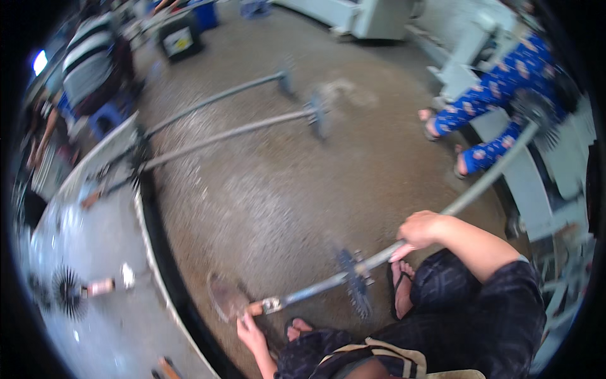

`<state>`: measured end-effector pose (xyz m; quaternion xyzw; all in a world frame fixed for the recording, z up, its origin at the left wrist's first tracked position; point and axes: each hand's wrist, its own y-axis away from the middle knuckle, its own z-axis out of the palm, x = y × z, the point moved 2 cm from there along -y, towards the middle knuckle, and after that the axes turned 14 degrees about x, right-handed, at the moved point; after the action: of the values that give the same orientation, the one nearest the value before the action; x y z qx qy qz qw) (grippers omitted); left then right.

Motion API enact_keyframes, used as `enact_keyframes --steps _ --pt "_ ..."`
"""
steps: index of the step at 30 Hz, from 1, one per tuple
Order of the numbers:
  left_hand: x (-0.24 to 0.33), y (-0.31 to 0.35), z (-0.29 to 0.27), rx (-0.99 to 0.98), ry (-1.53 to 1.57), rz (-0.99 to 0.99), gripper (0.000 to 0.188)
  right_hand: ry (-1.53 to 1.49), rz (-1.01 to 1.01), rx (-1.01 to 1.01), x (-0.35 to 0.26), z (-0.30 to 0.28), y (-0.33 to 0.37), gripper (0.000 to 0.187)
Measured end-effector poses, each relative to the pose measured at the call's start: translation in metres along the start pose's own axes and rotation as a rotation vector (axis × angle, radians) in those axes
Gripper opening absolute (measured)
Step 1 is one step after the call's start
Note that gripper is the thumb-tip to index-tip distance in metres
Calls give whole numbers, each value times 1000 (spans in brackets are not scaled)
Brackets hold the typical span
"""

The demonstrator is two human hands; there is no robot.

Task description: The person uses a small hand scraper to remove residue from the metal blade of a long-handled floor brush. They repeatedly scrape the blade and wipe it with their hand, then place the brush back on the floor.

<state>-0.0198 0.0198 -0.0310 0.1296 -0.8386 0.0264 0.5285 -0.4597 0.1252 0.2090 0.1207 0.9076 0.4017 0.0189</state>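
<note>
A long metal shaft slants across in front of me, from the lower middle up to the right. My right hand is closed around it. One dark toothed disc sits on the shaft left of that hand, and a spiky round disc is at its far right end. At the near left end, the fingers of my left hand pinch a short orange-brown end piece. Beside these fingers is a flat, brown, pointed blade-like piece; whether it joins the shaft is unclear through blur.
Two similar shafts stick out over the floor from a metal table at left. A spiky round disc lies on that table. A person in blue patterned trousers is at upper right, beside pale machinery. Another person sits at upper left.
</note>
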Motion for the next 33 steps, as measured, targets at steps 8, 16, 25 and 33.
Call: enact_keyframes --steps 8,16,25,33 --pt "60 -37 -70 125 -837 48 40 -37 -12 9 -22 11 -7 74" --pt "66 18 -84 -203 -949 72 43 -36 23 131 -15 17 -3 67" --pt "39 18 -77 -121 -852 -23 33 -33 21 162 -9 21 -7 67" --pt "48 29 -78 -146 -810 32 30 -21 9 184 -12 20 -9 64"
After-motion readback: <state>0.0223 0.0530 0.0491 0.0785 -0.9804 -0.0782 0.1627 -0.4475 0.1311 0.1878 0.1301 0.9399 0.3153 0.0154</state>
